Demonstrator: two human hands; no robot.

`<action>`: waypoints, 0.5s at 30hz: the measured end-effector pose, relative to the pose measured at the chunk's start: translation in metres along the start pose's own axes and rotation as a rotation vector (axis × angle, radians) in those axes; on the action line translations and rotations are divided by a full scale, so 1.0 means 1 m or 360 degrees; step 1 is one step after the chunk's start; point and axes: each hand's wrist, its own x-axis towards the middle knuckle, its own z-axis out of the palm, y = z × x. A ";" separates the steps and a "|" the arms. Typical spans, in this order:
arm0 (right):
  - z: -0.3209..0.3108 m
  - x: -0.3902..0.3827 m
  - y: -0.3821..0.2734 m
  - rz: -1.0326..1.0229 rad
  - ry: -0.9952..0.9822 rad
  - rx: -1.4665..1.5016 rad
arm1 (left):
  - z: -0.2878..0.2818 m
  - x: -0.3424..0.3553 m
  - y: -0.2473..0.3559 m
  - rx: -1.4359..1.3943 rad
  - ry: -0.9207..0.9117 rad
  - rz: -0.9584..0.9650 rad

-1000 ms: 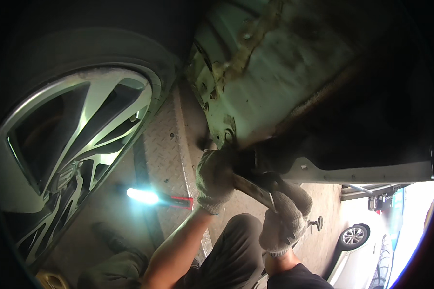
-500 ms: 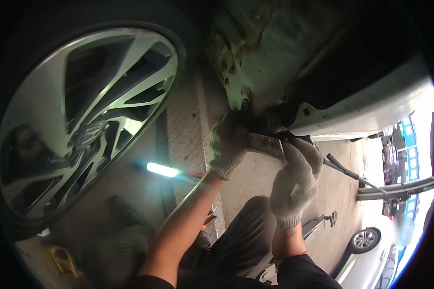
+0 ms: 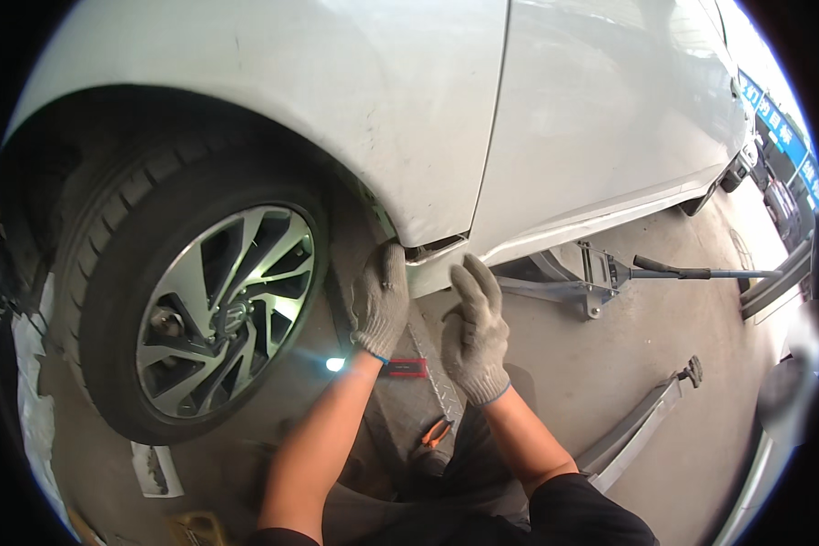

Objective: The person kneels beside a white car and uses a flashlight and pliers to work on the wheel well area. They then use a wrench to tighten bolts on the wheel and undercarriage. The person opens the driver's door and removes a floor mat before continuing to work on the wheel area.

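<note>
Left hand: Gloved, fingers straight and together, it reaches up in the head view to the front end of a white car's sill panel; whether it grips or merely steadies is unclear, its fingertips being partly turned from sight.
Right hand: Also gloved, it is raised, half open, with fingers slightly parted and nothing visible in it; the tips sit just beside the panel's lower edge, though contact cannot be confirmed.
Sill panel: Its front end lies between the hands, beneath a dark gap at the fender's lower rear corner; the two-sided reach suggests guiding or supporting that end.
Wheel: It fills the arch left of the hands, apparently catching lamp glare on its spokes.
Work lamp: Lit and lying by the right edge of a tread plate, its bright end faces the wheel, a placement that likely spares both hands for the panel.
Pliers: Orange-handled, they rest near that same edge, seemingly kept within reach.
Floor jack: It stands on the floor below the sill, probably for support; its handle points right, away from the hands.
</note>
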 end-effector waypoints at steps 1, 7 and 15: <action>-0.003 -0.005 0.000 0.0125 0.0081 0.0043 | -0.004 -0.003 0.006 0.0027 -0.0083 -0.0053; -0.009 -0.004 0.018 0.0148 0.0073 0.0204 | -0.025 -0.006 0.022 0.0128 -0.0302 -0.0295; -0.018 0.053 0.008 -0.0120 -0.0535 -0.0319 | -0.018 -0.016 0.012 -0.0159 -0.0158 -0.0206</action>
